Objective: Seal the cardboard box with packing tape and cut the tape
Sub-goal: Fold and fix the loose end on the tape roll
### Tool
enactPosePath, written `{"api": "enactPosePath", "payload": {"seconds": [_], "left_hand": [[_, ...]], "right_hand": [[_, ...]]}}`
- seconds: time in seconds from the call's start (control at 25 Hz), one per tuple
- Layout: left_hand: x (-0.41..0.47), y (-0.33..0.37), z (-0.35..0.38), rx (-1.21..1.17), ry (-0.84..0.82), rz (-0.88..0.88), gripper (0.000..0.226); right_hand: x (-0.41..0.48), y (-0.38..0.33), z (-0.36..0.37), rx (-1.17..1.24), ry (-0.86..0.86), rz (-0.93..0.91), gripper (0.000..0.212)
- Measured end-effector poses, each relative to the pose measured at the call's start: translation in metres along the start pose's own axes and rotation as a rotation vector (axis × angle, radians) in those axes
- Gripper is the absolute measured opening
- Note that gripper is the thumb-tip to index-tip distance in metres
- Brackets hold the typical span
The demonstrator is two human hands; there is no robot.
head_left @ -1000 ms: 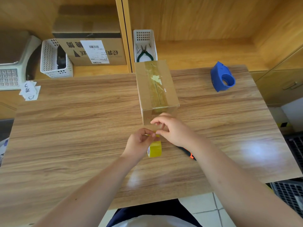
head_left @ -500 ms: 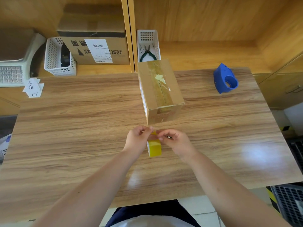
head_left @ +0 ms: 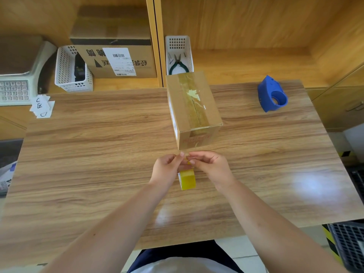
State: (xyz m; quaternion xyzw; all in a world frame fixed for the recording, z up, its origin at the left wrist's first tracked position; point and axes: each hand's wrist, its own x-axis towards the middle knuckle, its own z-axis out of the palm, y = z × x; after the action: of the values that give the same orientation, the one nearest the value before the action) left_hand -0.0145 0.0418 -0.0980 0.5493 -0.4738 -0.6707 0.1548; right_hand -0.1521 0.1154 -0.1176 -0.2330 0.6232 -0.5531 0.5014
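Observation:
A small cardboard box stands on the wooden table, a strip of brownish tape running along its top and down its near face. Just in front of it a yellow roll of packing tape stands on edge. My left hand holds the roll's top from the left. My right hand pinches at the roll's top from the right, fingertips meeting the left thumb. Whether a loose tape end is between the fingers cannot be made out.
A blue tape dispenser lies at the table's far right. Behind the table on a shelf sit a white basket with pliers, a larger labelled carton, another white basket and a scale. Paper slips lie far left.
My right hand came off the box's near face and down to the tape roll. Both hands now meet at the roll's top, a little nearer to me.

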Motion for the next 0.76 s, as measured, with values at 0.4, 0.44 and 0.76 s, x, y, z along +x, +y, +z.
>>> {"api": "enactPosePath", "payload": {"seconds": [0.4, 0.44, 0.76], "left_hand": [[-0.006, -0.013, -0.001, -0.034, 0.017, 0.036, 0.017], [-0.006, -0.013, -0.001, -0.033, 0.026, 0.034, 0.016], [-0.008, -0.013, 0.000, -0.016, 0.041, 0.028, 0.018]], "right_hand": [[0.000, 0.009, 0.005, -0.141, -0.020, -0.102, 0.034], [0.001, 0.012, 0.006, -0.150, -0.026, -0.106, 0.031], [-0.004, 0.012, 0.009, 0.025, -0.011, -0.053, 0.019]]}}
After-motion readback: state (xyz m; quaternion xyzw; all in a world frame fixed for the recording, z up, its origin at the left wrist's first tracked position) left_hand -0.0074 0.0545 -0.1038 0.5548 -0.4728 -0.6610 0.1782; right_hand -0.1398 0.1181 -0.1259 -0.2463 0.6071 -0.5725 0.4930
